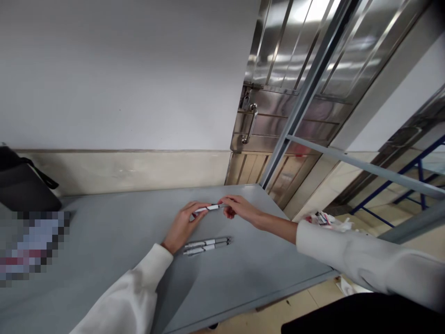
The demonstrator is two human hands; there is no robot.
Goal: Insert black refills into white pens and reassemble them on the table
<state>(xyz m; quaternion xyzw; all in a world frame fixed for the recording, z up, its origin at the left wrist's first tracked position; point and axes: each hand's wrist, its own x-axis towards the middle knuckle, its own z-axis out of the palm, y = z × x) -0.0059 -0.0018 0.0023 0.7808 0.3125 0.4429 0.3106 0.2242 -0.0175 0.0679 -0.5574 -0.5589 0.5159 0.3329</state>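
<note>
Between my two hands a white pen (212, 207) with dark markings is held just above the grey table. My left hand (186, 225) pinches its left part between thumb and fingers. At its right end, the fingertips of my right hand (239, 208) are closed on the tip, with the other fingers curled; the tip itself is partly hidden. Below the hands, two similar pens lie side by side on the table: an upper pen (208, 242) and a lower pen (201, 249), both pointing left to right.
The grey table (132, 241) meets a pale wall (121, 93) behind. A black bag (26, 181) stands at the far left, near a blurred-out item (38, 246). A metal post (306, 102) rises at the table's right corner, before a steel door (274, 106).
</note>
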